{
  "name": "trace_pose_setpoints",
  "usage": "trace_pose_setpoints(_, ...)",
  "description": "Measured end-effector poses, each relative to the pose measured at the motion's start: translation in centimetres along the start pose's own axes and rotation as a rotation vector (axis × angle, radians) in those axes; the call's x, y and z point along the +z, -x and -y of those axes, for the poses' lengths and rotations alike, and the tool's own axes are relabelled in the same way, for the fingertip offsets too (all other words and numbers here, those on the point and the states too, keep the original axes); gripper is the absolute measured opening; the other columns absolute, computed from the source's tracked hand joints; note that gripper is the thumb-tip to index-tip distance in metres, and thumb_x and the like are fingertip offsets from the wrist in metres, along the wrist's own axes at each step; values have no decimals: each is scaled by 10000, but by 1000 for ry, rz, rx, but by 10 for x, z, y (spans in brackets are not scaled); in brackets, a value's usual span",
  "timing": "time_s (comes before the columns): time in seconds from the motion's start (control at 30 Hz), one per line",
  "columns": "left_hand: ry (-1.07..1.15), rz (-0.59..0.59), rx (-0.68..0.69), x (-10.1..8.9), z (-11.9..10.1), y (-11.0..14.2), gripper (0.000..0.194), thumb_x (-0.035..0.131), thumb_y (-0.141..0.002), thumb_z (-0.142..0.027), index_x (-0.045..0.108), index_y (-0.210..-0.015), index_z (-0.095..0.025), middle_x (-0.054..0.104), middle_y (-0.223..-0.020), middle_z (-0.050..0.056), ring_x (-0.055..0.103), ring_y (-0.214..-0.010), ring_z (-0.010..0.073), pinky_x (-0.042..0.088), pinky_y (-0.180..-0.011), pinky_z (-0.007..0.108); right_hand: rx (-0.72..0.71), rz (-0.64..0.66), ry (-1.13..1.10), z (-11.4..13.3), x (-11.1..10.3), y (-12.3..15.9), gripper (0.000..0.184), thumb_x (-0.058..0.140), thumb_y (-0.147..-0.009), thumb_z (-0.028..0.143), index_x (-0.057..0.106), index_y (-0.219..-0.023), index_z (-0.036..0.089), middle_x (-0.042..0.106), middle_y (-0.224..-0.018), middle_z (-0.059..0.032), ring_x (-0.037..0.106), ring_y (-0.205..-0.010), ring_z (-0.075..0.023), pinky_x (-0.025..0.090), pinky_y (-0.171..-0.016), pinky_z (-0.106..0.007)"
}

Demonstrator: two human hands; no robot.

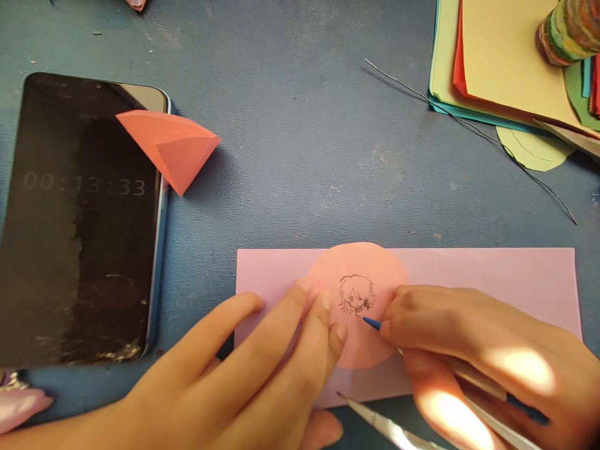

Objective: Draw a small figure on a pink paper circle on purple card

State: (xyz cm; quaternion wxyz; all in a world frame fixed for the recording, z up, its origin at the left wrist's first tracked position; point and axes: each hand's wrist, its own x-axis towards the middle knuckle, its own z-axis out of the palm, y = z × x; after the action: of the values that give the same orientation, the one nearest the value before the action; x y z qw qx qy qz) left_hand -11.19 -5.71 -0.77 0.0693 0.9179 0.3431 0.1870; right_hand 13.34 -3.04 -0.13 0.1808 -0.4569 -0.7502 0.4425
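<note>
A round piece of salmon-pink paper (pixel 360 350) lies on a lilac paper strip (pixel 492 265). A small face with hair is drawn in dark lines on the round piece. My left hand (pixel 244 375) rests with outstretched fingers on the papers, its fingertips at the circle's left edge. My right hand (pixel 473 337) grips a pen with a blue tip section (pixel 372 323). The pen's point is at the lower edge of the drawing. A slim pointed silver tool (pixel 375 422) lies at the strip's front edge, partly out of view; its kind is unclear.
A phone (pixel 79 250) showing a timer lies at left, a folded coral paper piece (pixel 187 150) overlapping it. Coloured sheets (pixel 506 50) with a multicoloured cylinder (pixel 572 31) sit at upper right. A thin wire (pixel 473 128) crosses the dark table.
</note>
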Motion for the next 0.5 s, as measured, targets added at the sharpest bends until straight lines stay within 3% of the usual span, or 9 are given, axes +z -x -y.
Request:
trace_pose_setpoints(0.17,-6,89,7,-7,0,-4,276,554,-879,-320,661,-1114,-222,642,-1185,0,552,-1164,216,447,-956,345,-84,-48,26,-4,4,5,162,562,-840,398,670,-920,307,620,-677,-58,633,-583,-186,549,-498,-253)
trace_pose_setpoints(0.33,-1,63,16,-5,2,-4,291,519,-903,-332,647,-1138,-216,644,-1196,-6,540,-1160,210,418,-956,360,-271,-142,54,-1,3,1,171,478,-893,244,591,-1021,254,654,-733,-48,623,-529,-136,544,-513,-211)
trace_pose_setpoints(0.5,6,97,42,-7,5,-3,302,522,-908,-336,643,-1148,-197,657,-1178,11,561,-1134,211,429,-924,356,-288,32,170,11,-12,-10,196,537,-805,99,568,-919,256,644,-670,-16,672,-625,-158,552,-530,-213)
